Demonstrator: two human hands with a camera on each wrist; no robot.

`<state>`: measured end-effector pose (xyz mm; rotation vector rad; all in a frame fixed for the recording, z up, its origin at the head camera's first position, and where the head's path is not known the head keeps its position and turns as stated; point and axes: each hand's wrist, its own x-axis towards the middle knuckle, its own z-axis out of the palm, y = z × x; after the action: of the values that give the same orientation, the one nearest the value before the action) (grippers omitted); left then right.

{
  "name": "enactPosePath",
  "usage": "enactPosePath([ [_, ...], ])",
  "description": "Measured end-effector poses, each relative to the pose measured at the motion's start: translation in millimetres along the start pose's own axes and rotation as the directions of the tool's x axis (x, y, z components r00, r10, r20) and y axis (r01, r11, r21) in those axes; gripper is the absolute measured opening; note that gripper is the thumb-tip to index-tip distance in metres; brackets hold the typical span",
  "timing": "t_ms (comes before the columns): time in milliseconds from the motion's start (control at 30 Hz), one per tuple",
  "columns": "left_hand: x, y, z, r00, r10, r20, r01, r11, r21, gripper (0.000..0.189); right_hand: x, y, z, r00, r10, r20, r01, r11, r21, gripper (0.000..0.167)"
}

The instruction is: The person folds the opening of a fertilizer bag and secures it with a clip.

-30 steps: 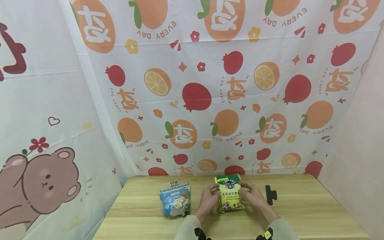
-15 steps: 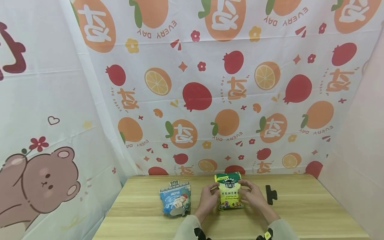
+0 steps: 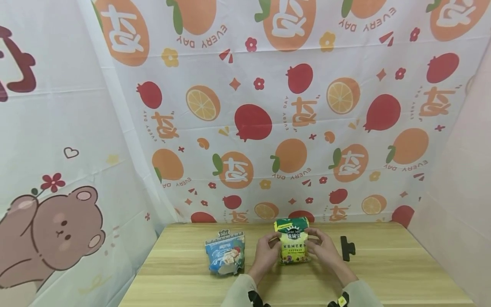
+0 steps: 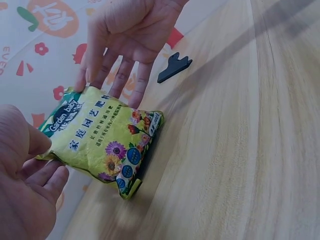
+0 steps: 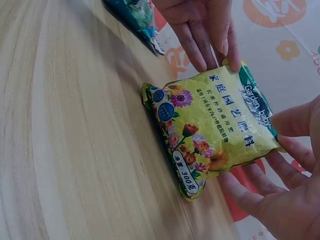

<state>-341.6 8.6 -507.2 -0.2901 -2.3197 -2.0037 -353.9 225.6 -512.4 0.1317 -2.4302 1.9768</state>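
Head view centres on a yellow-and-green packet (image 3: 294, 249) above the middle of the table, printed face towards the wearer, green end furthest away. Both wrist views show it tilted, its flower-printed end lowest and close to the wood; whether that edge touches, I cannot tell.

The left hand (image 3: 267, 254) pinches one side edge between thumb and fingers, the fingers partly bent and reaching behind. The right hand (image 3: 324, 251) pinches the opposite edge, its thumb near the front and its longer, straighter fingers spread against the back. Such a two-sided hold probably suits a soft, plump pouch, since support at both edges should keep it from sagging or twisting (and it leaves most of the print uncovered).

To the left, a blue bag (image 3: 226, 256) sits apart from the hands, a strip along its top edge. To the right lies a black clip (image 3: 348, 248), near the right hand but not touching it; both seem placed to leave the middle for handling.

Beneath everything runs a pale wood-grain table (image 3: 192, 292). Behind it hangs a fruit-print cloth (image 3: 253, 162), with a bear-print cloth (image 3: 73, 230) at the left and a pale, plain side (image 3: 456, 204) at the right.
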Motion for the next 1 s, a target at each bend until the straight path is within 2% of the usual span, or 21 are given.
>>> enactPosePath([
  [533,-1.4,0.9,0.6,0.999,0.040,0.004,-0.039,0.997,-0.069,0.033,1.0,-1.2,-2.4,0.999,-0.034,-0.001,0.034,0.999,0.020,0.046],
  [633,0.0,2.5,0.6,0.999,0.038,0.001,-0.038,0.998,-0.052,0.036,1.1,-1.6,-2.6,0.999,-0.046,-0.002,0.046,0.999,0.017,0.047],
  [867,0.8,3.0,1.6,0.996,0.081,-0.022,-0.080,0.996,0.036,0.044,2.1,-1.1,-1.7,0.998,-0.064,0.009,0.064,0.998,0.011,0.049],
  [1000,0.3,0.1,2.1,0.997,0.071,-0.017,-0.071,0.997,0.043,0.045,1.4,-1.2,-1.4,0.998,-0.061,0.015,0.061,0.998,-0.004,0.050],
])
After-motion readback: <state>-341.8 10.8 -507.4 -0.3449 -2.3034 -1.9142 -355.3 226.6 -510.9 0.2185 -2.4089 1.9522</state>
